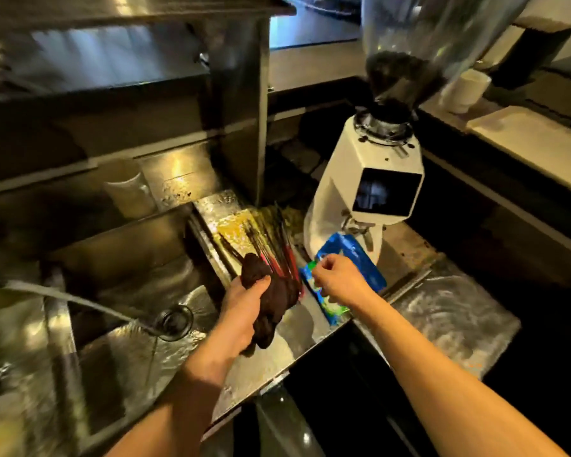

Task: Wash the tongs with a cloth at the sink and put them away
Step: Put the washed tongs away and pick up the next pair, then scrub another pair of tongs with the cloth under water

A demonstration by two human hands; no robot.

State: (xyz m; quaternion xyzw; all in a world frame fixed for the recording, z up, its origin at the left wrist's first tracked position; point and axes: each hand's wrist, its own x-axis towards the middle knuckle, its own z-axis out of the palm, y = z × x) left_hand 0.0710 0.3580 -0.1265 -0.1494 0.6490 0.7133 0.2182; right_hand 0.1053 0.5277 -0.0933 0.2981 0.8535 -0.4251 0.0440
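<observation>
My left hand (pixel 244 308) grips a dark brown cloth (pixel 277 301) at the sink's right rim. The tongs (pixel 274 245) stick up out of the cloth toward the back; they are smeared by motion, showing dark arms and pink-red streaks. The cloth wraps their lower end. My right hand (pixel 338 275) hovers just right of the cloth, over a blue packet (pixel 353 265), fingers curled with nothing visible in them. A stream of water (pixel 80 303) runs from the left into the steel sink (pixel 139 258) near the drain (pixel 175 321).
A white coffee grinder (pixel 376 179) with a bean hopper stands right behind the blue packet. A white cup (pixel 127 192) sits behind the sink. Wet steel counter (pixel 442 311) extends right. Another white cup (pixel 465 90) and a pale board (pixel 524 133) lie on the far right counter.
</observation>
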